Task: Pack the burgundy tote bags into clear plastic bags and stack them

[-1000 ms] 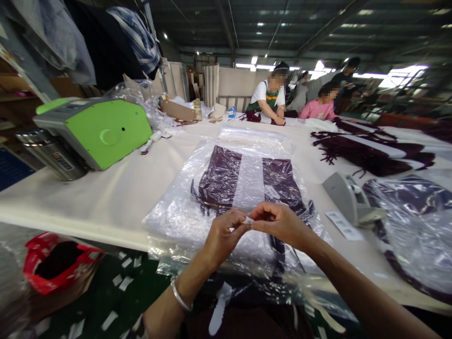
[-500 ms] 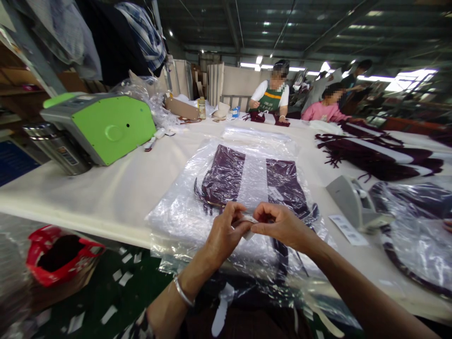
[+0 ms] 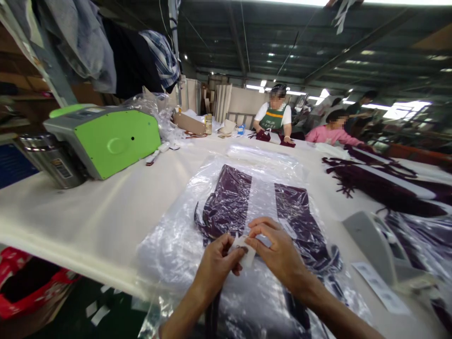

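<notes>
The left hand [image 3: 217,259] and right hand [image 3: 278,249] are bare, with slender fingers [image 3: 263,228] at the grip. Behind it, the left forearm [image 3: 187,303] and right forearm [image 3: 326,299] are bare too, both smoothly rounded.

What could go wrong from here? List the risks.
The left hand pinches a small white slip, which might tear or drop. The loose clear plastic beneath it could snag or shift. The steel flask stands near the table's edge, so a bump might topple it.
</notes>
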The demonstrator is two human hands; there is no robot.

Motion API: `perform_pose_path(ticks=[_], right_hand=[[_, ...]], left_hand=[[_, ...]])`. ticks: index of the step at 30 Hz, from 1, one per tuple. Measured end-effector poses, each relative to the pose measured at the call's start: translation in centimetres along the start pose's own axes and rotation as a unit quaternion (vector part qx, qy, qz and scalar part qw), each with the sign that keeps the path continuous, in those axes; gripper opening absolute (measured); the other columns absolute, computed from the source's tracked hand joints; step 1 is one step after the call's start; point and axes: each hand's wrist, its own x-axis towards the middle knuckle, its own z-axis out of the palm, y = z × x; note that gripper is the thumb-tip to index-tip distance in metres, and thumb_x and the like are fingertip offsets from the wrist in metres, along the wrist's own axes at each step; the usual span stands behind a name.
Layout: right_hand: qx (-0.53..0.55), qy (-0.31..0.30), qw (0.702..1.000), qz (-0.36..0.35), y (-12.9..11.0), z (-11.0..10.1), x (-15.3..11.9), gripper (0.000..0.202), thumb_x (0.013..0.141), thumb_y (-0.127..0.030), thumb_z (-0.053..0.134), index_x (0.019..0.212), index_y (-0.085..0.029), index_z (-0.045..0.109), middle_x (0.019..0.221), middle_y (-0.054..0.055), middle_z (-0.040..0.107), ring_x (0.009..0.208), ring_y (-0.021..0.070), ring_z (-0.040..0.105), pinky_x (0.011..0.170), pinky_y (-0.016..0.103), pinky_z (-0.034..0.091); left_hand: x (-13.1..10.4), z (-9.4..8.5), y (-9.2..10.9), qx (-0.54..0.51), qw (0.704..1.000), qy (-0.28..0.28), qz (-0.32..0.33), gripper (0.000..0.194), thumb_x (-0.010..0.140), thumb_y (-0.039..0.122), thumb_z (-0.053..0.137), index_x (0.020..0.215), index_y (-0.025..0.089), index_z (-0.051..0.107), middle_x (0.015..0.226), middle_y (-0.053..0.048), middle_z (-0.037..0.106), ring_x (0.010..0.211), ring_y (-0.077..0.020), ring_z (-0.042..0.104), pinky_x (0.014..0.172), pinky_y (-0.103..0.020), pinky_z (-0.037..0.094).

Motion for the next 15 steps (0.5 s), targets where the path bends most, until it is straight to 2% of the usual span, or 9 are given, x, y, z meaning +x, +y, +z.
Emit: perform_pose_path(ticks=[3,5,7,12,15], right_hand=[[0.036,0.023,0.999,0.004,0.9,0.6,2.3,0.012,0.086,-0.029,0.068,0.076,-0.022,0.068,0.1,0.005,0.069,0.098,0.0213,0.063,0.09,0.035,0.047],[0.061,0.035,0.997,0.034,2.0,0.3,4.9,0.015,0.086,-0.035,0.068,0.078,-0.022,0.067,0.101,0.005,0.07,0.097,0.0209,0.064,0.089,0.035,0.047],[0.06,0.021,0.995,0.08,3.9,-0.4,8.6,0.021,0.084,-0.041,0.068,0.08,-0.021,0.069,0.102,0.006,0.071,0.093,0.021,0.064,0.085,0.034,0.048],[-0.02,-0.098,0.979,0.178,11.3,-1.3,19.0,0.029,0.072,-0.046,0.071,0.076,-0.017,0.073,0.074,0.003,0.069,0.068,0.0169,0.057,0.066,0.03,0.041],[0.012,-0.176,0.96,0.216,15.2,-0.3,23.1,0.027,0.063,-0.043,0.077,0.069,-0.017,0.073,0.066,0.001,0.067,0.066,0.0156,0.055,0.066,0.029,0.041]], left_hand=[[0.9,-1.1,-0.7,0.042,0.997,0.046,-0.056,0.044,0.078,0.061,0.065,0.073,0.021,0.048,0.054,0.006,0.052,0.04,-0.0108,0.047,0.038,-0.021,0.035],[1.5,-2.0,-1.4,0.071,0.993,0.062,-0.076,0.044,0.079,0.062,0.062,0.072,0.022,0.046,0.056,0.005,0.051,0.042,-0.0104,0.044,0.039,-0.022,0.031],[1.9,-2.9,-2.3,0.118,0.988,0.062,-0.078,0.041,0.079,0.057,0.061,0.068,0.021,0.044,0.058,0.005,0.049,0.048,-0.0107,0.044,0.045,-0.022,0.03],[2.0,-4.7,-4.1,0.267,0.962,0.01,-0.051,0.035,0.082,0.043,0.058,0.063,0.02,0.039,0.061,0.005,0.042,0.062,-0.0117,0.042,0.058,-0.024,0.029],[1.9,-5.1,-4.6,0.285,0.956,-0.018,-0.06,0.032,0.083,0.04,0.055,0.064,0.02,0.039,0.062,0.005,0.04,0.062,-0.0114,0.041,0.058,-0.025,0.027]])
